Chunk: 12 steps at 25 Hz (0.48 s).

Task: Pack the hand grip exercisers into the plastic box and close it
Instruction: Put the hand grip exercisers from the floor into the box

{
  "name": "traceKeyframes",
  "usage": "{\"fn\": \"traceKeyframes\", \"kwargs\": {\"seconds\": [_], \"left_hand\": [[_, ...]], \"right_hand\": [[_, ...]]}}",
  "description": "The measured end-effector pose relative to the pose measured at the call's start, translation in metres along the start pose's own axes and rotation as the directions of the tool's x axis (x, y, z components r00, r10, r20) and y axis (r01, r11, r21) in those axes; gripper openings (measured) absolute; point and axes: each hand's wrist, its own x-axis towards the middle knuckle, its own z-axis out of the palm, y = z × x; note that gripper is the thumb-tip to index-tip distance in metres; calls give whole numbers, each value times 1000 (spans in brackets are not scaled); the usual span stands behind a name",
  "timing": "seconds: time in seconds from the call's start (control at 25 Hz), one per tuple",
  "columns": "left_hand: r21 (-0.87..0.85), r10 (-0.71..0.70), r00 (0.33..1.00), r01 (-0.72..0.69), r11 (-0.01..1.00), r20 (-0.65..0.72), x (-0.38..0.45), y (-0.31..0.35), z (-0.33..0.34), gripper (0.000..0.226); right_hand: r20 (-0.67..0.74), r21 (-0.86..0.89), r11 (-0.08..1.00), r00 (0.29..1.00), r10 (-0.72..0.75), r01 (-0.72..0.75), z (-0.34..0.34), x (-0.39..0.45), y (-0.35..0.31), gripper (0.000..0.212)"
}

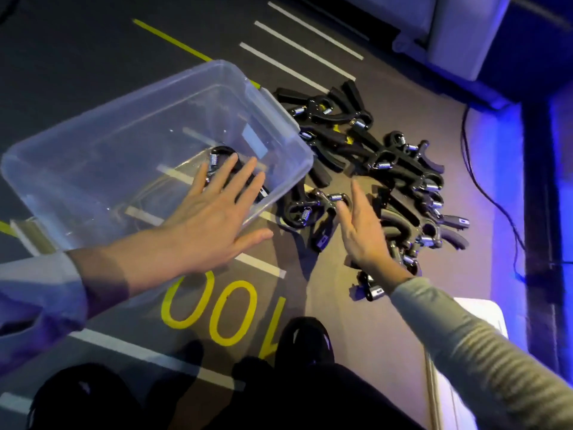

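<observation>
The hand grip exercisers [387, 169] lie tangled on the floor [310, 305] beside the plastic box [93, 144], which already holds one [221, 159]; they look rigid, springy and light, best taken by a padded handle. Left hand [210, 218] splays wide, empty, over the box's near wall; right hand [361, 225], its grip wide and empty, reaches at the pile.

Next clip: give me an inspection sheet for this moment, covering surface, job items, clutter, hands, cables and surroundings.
Surface: dark floor with white stripes and yellow "100".
Job's things: clear box open, at least one exerciser inside; pile of exercisers on the floor beside it; lid not identified.
Clutter: nothing seen.
Hands: left hand open, reaching into the box; right hand open over the pile.
Cables: black cable along the right.
Surroundings: white furniture at top right, blue lighting.
</observation>
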Motion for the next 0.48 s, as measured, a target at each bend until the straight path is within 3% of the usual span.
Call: {"fn": "traceKeyframes", "kwargs": {"seconds": [0.24,0.36,0.48], "left_hand": [[42,18,1000,-19,999,10,18,13,14,88],[-10,-10,1000,10,1000,7,18,13,16,89],[-45,-15,1000,16,999,14,16,14,17,88]], "right_hand": [[96,-67,979,975,200,-194,72,-27,32,80],[-26,-126,965,973,228,-229,87,-30,25,81],[-98,-68,954,953,287,-294,90,-25,21,80]]}}
